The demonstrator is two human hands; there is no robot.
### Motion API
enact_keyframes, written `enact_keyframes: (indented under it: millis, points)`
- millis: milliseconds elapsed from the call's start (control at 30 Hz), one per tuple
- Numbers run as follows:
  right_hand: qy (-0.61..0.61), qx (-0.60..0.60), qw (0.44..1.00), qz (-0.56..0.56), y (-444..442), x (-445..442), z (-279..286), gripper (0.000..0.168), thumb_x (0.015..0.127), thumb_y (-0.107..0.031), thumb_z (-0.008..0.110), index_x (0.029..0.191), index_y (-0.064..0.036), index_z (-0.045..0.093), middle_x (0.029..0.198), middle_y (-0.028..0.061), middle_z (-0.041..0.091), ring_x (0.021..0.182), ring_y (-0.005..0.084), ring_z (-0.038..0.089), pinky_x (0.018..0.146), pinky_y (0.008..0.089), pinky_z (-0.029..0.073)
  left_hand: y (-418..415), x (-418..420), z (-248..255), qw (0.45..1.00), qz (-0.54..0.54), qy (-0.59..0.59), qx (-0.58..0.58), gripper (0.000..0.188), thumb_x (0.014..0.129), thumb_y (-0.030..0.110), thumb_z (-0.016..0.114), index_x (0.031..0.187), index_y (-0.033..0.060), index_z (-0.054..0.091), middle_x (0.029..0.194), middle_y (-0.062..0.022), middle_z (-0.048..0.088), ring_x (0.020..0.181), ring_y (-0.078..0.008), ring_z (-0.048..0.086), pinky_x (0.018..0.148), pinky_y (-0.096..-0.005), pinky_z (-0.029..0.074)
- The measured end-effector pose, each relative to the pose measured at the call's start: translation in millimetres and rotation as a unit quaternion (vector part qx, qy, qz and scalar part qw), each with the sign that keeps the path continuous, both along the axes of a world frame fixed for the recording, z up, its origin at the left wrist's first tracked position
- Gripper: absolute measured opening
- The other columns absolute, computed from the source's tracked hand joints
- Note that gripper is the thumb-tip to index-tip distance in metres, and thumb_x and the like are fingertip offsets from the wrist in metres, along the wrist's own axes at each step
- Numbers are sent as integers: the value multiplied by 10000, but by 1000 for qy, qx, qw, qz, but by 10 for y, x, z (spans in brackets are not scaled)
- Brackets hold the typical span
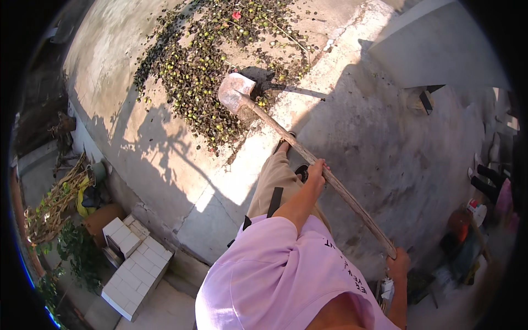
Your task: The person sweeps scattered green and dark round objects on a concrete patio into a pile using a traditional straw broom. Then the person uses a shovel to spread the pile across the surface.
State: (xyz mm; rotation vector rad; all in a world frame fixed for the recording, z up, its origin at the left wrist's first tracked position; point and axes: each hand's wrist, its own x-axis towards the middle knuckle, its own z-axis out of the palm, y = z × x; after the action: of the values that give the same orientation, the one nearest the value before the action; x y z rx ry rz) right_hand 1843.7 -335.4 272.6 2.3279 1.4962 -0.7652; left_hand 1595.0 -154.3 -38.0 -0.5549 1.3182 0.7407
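My left hand (317, 175) grips the middle of the long wooden handle (350, 198) of a shovel. My right hand (398, 262) closes round the handle's end, lower right. The handle slants up and left to a rusty, rounded metal blade (235, 93), which bears no load that I can see. The blade is over the edge of a spread of small round fruits or husks (194, 86), dark brown and yellow-green, on the concrete floor. Its shadow falls to the right of it; whether it touches the floor I cannot tell.
A white-tiled block structure (136, 268) stands lower left, beside dry stalks (62, 198) and a green bucket (97, 173). A pale wall or slab (437, 45) juts in upper right. At the right edge are another person's dark-trousered legs (486, 185) and a white bucket (477, 211).
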Motion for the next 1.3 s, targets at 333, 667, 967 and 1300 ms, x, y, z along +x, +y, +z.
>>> enact_keyframes:
  millis: [333, 667, 967, 1300]
  points:
    - [-38, 45, 996, 73, -425, -106, 214, 154, 540, -88, 585, 630, -30, 476, 613, 170, 478, 561, 347, 482, 525, 415, 392, -584, -118, 38, 998, 3, -53, -17, 87, 715, 108, 543, 702, 63, 470, 635, -64, 477, 583, -198, 506, 549, -359, 451]
    - [132, 15, 991, -10, 458, -3319, -792, 228, 599, -213, 621, 664, -45, 481, 655, 145, 519, 636, 324, 516, 556, 418, 398, 951, -3437, -507, 984, -16, 173, 31, 90, 702, 70, 511, 648, 26, 454, 519, -80, 450, 423, -188, 451, 392, -300, 396]
    - [306, 112, 944, -53, 1115, -4558, -1103, 251, 643, -235, 607, 774, -35, 529, 715, 166, 551, 671, 338, 531, 595, 393, 417, 2144, -5113, 274, 933, -1, 282, 222, 135, 659, 61, 591, 624, 10, 471, 518, -81, 475, 414, -178, 474, 380, -286, 397]
    - [119, 45, 990, -64, -10, -3852, -1130, 220, 628, -214, 590, 734, -42, 505, 696, 163, 532, 653, 355, 510, 558, 424, 397, 991, -4064, 98, 976, -36, 196, 92, 121, 644, 60, 570, 632, 21, 456, 531, -82, 471, 420, -178, 458, 391, -301, 387]
